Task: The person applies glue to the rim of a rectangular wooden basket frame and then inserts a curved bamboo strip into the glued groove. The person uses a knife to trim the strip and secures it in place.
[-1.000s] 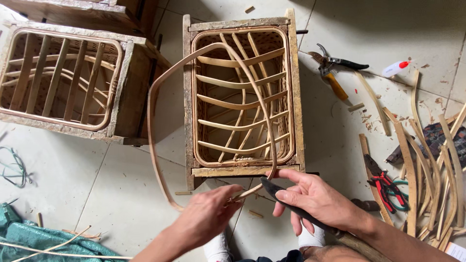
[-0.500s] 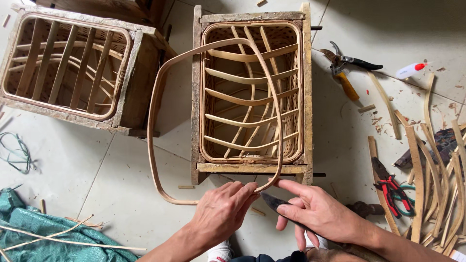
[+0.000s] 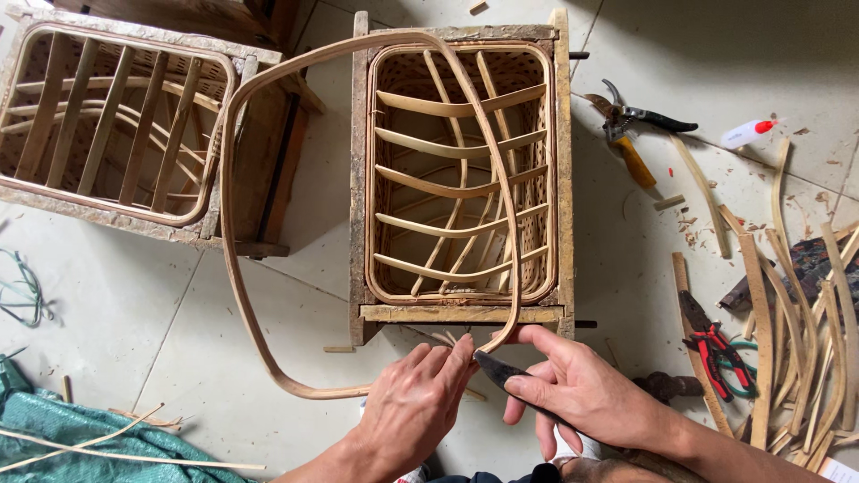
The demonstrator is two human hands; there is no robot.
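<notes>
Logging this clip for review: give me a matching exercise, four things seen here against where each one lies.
Things:
1. bent cane hoop
2. dark knife
3. red-handled cutters
4. green cloth

Places:
A. bottom left corner of the floor
B. right hand's grip
C. floor, right of the wooden frame
D. held at its ends by both hands, left hand included

Pairs: 1-D, 2-B, 3-C, 4-A

hands point(image 3: 420, 402) joining bent cane hoop point(image 3: 228, 224), knife point(image 3: 514, 385)
</notes>
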